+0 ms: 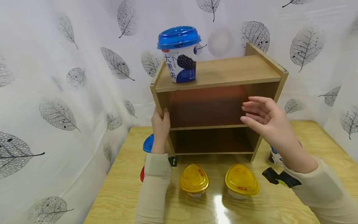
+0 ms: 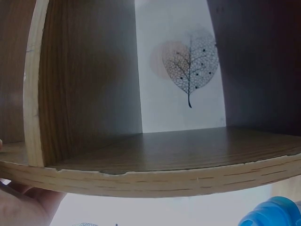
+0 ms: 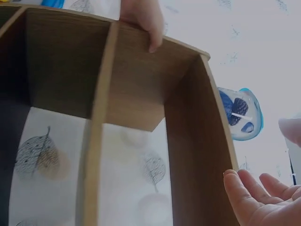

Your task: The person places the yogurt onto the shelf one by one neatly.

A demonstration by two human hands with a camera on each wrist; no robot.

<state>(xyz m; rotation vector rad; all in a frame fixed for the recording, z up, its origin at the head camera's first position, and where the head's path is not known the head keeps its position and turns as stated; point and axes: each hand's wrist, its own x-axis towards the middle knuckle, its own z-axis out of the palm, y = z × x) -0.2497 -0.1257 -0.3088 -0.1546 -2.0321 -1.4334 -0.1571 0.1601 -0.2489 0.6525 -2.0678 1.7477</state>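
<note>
A wooden shelf [image 1: 221,81] with open compartments stands on the table. My left hand [image 1: 160,126] grips the edge of its left side panel, thumb at the front. In the right wrist view that left hand [image 3: 143,19] shows at the shelf's side. My right hand [image 1: 265,118] is raised in front of the right half of the shelf, fingers apart from the thumb and holding nothing. On the top board, toward the left, a yogurt cup [image 1: 180,59] with a blue lid and a blackberry picture sits upright; the right wrist view shows the cup [image 3: 242,115] too.
Two yellow-lidded cups, one left [image 1: 194,179] and one right [image 1: 241,180], stand on the table [image 1: 117,193] before the shelf. A blue lid [image 1: 148,143] and a red lid [image 1: 142,175] show partly behind my left arm. Another cup [image 1: 276,157] is beside my right wrist.
</note>
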